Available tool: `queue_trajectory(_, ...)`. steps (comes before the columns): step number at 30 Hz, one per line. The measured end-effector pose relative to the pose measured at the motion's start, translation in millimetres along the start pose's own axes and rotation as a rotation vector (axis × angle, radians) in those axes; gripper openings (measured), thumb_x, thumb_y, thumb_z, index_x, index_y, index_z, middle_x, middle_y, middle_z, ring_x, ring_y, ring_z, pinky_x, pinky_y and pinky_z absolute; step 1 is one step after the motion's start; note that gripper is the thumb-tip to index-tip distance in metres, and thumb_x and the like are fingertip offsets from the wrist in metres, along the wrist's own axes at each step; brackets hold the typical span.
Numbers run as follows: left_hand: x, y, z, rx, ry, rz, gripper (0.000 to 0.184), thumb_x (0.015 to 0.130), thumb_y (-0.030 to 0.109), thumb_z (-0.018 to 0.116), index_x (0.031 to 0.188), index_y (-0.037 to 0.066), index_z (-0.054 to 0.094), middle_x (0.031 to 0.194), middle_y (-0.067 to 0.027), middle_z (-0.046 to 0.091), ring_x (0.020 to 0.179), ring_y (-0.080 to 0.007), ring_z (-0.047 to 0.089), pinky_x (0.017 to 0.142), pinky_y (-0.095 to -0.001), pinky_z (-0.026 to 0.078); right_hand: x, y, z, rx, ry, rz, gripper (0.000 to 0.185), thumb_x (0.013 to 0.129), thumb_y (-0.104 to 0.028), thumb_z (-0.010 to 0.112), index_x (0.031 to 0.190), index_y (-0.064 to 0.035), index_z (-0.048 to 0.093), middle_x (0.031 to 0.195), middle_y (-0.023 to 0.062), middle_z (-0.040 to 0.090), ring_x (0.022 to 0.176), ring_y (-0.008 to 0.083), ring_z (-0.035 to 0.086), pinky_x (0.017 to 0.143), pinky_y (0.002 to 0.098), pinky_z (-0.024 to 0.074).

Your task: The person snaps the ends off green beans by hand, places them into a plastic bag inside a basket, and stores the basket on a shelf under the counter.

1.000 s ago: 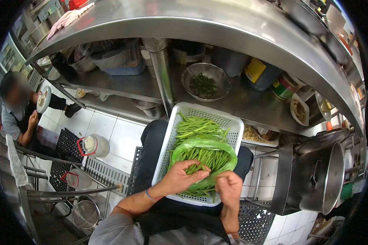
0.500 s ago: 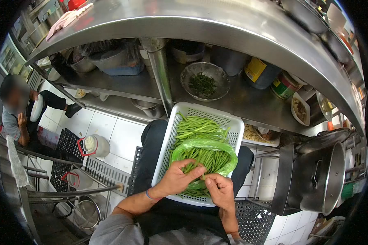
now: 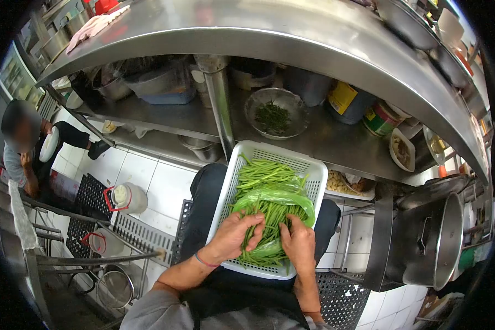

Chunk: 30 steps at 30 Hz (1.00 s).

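A white slotted plastic basket (image 3: 221, 190) rests across my lap with green beans (image 3: 267, 175) in its far part. Nearer to me in it, a light-green plastic bag (image 3: 301, 202) lies spread around more green beans. My left hand (image 3: 234, 236) is over the left of the bagged beans, thumb and fingers apart. My right hand (image 3: 300, 242) is at the right of the same beans, its thumb and forefinger apart and touching them. Some fingertips are hidden among the beans.
A steel table (image 3: 247, 41) spans the front, its lower shelf holding a bowl of chopped greens (image 3: 273, 116) and several tubs. A large steel pot (image 3: 432, 242) stands right. At left are a white bucket (image 3: 129, 199) and a seated person (image 3: 22, 148).
My hands were together pinching at a bean over the bag. They have moved apart, the left leftward and the right up to the beans.
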<state>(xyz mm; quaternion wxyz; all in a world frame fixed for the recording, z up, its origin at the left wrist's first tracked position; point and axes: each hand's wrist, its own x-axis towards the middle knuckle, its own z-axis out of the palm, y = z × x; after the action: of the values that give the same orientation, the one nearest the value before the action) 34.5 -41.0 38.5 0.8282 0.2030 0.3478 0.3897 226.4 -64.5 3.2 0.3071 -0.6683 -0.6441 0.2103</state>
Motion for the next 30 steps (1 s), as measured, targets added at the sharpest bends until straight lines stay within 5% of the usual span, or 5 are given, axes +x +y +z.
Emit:
queue_trajectory(9, -3, 2, 5, 0.202, 0.068, 0.163, 0.014, 0.097, 0.02, 0.063, 0.092, 0.008, 0.059, 0.059, 0.0043, 0.047, 0.047, -0.0046, 0.04, 0.042, -0.0217, 0.031, -1, -10, -4, -0.054, -0.088, -0.029, 0.021, 0.085, -0.021, 0.072, 0.092, -0.003, 0.067, 0.075, 0.0205, 0.067, 0.069, 0.0381, 0.067, 0.061, 0.0461, 0.0531)
queue_trajectory(14, -3, 2, 5, 0.337, 0.071, 0.177, 0.014, 0.094, 0.018, 0.068, 0.089, 0.006, 0.062, 0.067, 0.0058, 0.052, 0.056, -0.0017, 0.042, 0.048, -0.0197, 0.034, -6, -6, 0, -0.007, -0.202, -0.176, 0.025, 0.084, -0.023, 0.073, 0.098, -0.0034, 0.066, 0.075, 0.0204, 0.068, 0.069, 0.0377, 0.068, 0.061, 0.0454, 0.0533)
queue_trajectory(21, -5, 2, 9, 0.553, 0.111, 0.274, 0.017, 0.092, 0.016, 0.072, 0.089, 0.002, 0.063, 0.08, 0.0044, 0.058, 0.077, -0.0031, 0.049, 0.067, -0.0204, 0.043, -3, -25, -5, 0.094, -0.145, -0.1, 0.018, 0.085, -0.013, 0.072, 0.098, -0.0015, 0.068, 0.08, 0.0204, 0.069, 0.072, 0.0366, 0.069, 0.064, 0.0432, 0.0543)
queue_trajectory(23, -4, 2, 10, 0.583, 0.086, 0.327, 0.017, 0.092, 0.016, 0.071, 0.088, 0.002, 0.063, 0.079, 0.0046, 0.058, 0.076, -0.0029, 0.049, 0.066, -0.0205, 0.043, -3, -13, 1, 0.068, -0.141, -0.226, 0.021, 0.085, -0.012, 0.071, 0.103, -0.0019, 0.067, 0.082, 0.021, 0.069, 0.073, 0.0357, 0.07, 0.064, 0.0424, 0.0547)
queue_trajectory(30, -5, 0, 8, 0.617, 0.067, 0.361, 0.017, 0.092, 0.016, 0.071, 0.087, 0.002, 0.063, 0.079, 0.0048, 0.058, 0.075, -0.0026, 0.047, 0.065, -0.0203, 0.042, -3, -25, -3, 0.137, -0.034, -0.129, 0.011, 0.085, -0.008, 0.069, 0.096, -0.0033, 0.072, 0.079, 0.019, 0.069, 0.069, 0.0324, 0.069, 0.064, 0.0396, 0.0549)
